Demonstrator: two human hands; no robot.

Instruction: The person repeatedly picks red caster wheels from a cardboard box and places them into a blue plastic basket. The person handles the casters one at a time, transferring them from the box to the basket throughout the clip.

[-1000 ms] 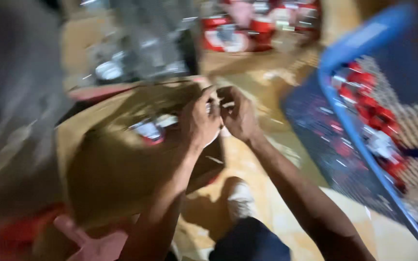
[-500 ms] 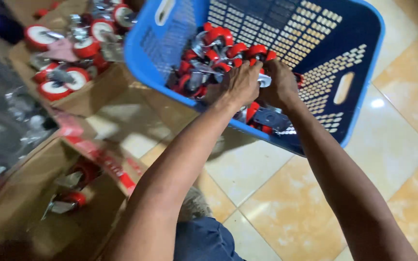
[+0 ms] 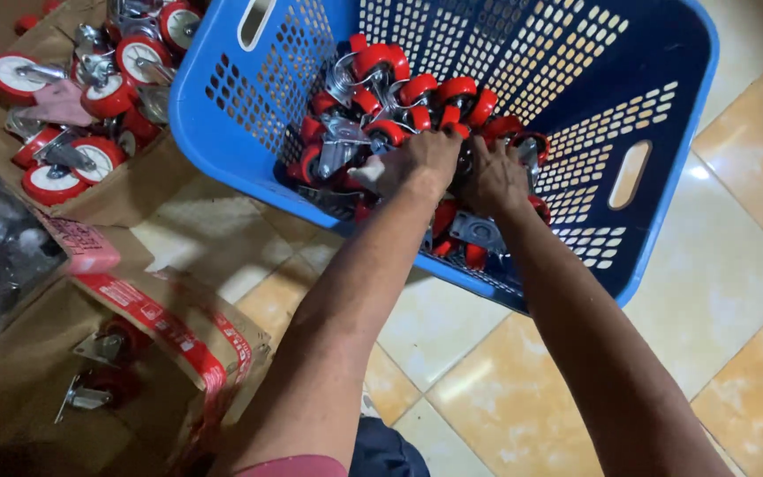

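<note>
The red caster wheels (image 3: 417,115) lie heaped in the blue perforated basket (image 3: 222,132), which sits tilted on the tiled floor (image 3: 735,265). Your left hand (image 3: 417,163) and right hand (image 3: 492,181) are both down in the heap, fingers curled among the casters; whether either actually holds one I cannot tell. To your left, cardboard boxes (image 3: 125,190) hold more red-and-white casters (image 3: 50,181).

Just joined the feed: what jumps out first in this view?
The big blue perforated basket at top centre, tilted on the tiled floor, holds a heap of red caster wheels. Both hands, left hand and right hand, are plunged into that heap. At upper left, a cardboard box holds more red-and-white casters.
</note>
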